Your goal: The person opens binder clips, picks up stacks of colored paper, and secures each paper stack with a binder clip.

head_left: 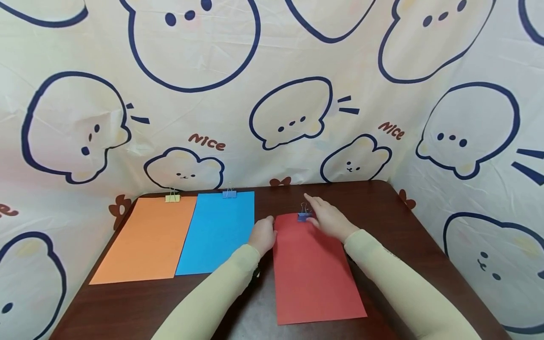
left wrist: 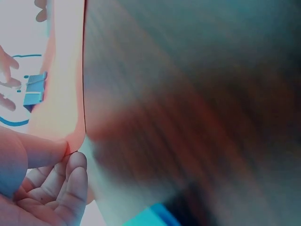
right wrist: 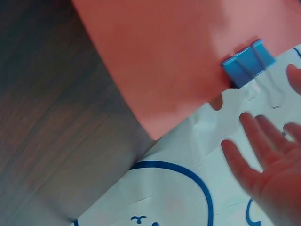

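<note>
A red sheet of paper point(head_left: 314, 278) lies toward the right of the table, a blue binder clip point(head_left: 303, 217) on its far edge. My left hand point(head_left: 263, 233) is at the sheet's far left corner; in the left wrist view its thumb and fingers pinch that corner. Beside the clip is my right hand point(head_left: 333, 221), fingers extended. The right wrist view shows that right hand point(right wrist: 270, 165) apart from the clip point(right wrist: 249, 63), whose wire handle sticks out past the paper's edge.
On the left of the dark wooden table point(head_left: 238, 307) lie an orange sheet point(head_left: 144, 241) with a yellow binder clip point(head_left: 172, 198) and a blue sheet point(head_left: 218, 236) with a blue binder clip point(head_left: 229, 194). A white cloth point(head_left: 229, 113) with cartoon outlines hangs around the table.
</note>
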Motion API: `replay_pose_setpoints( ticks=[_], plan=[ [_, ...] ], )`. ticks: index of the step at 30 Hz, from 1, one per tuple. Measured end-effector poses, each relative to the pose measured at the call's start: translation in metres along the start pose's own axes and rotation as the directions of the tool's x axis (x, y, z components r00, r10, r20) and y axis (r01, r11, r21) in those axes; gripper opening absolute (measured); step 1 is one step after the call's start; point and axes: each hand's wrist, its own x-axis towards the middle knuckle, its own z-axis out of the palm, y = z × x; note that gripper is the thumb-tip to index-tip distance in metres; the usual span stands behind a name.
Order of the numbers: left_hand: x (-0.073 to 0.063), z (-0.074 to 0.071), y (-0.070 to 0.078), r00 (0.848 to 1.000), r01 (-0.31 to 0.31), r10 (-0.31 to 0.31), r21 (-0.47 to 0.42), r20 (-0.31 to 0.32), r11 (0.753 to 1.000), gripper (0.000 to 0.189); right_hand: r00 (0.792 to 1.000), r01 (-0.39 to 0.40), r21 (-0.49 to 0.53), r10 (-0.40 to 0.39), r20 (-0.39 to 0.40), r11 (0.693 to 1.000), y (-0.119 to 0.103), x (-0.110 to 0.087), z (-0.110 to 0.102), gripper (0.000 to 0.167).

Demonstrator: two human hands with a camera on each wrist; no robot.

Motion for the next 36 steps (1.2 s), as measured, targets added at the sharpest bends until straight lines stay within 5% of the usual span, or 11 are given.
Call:
replay_pose_setpoints(
  ticks=[5,9,17,28,36],
  plan=[
    [0.001,0.0,-0.001,1.0,0.015,-0.015,-0.001,0.004,1.0,0.02,0.996,-0.072,-0.096,0.066,-0.064,0.993,-0.013,-0.016,0.0,0.084],
    [0.001,0.0,0.0,1.0,0.024,-0.024,-0.003,0.003,1.0,0.018,0.993,-0.118,-0.144,0.115,-0.028,0.983,-0.025,-0.033,-0.004,0.076],
    [0.0,0.0,0.001,1.0,0.024,-0.024,0.002,0.003,1.0,0.017,0.994,0.0,-0.092,0.01,0.109,0.996,-0.055,-0.06,-0.001,0.059],
    [0.0,-0.002,0.0,1.0,0.027,-0.027,0.017,-0.005,0.999,0.013,0.98,0.129,-0.127,-0.107,0.166,0.984,-0.08,-0.09,0.01,0.064],
    [-0.001,-0.002,0.0,0.999,0.054,-0.054,0.035,-0.01,0.998,0.019,0.959,0.123,-0.105,-0.09,0.27,0.987,-0.086,-0.104,0.015,0.072]
  ],
)
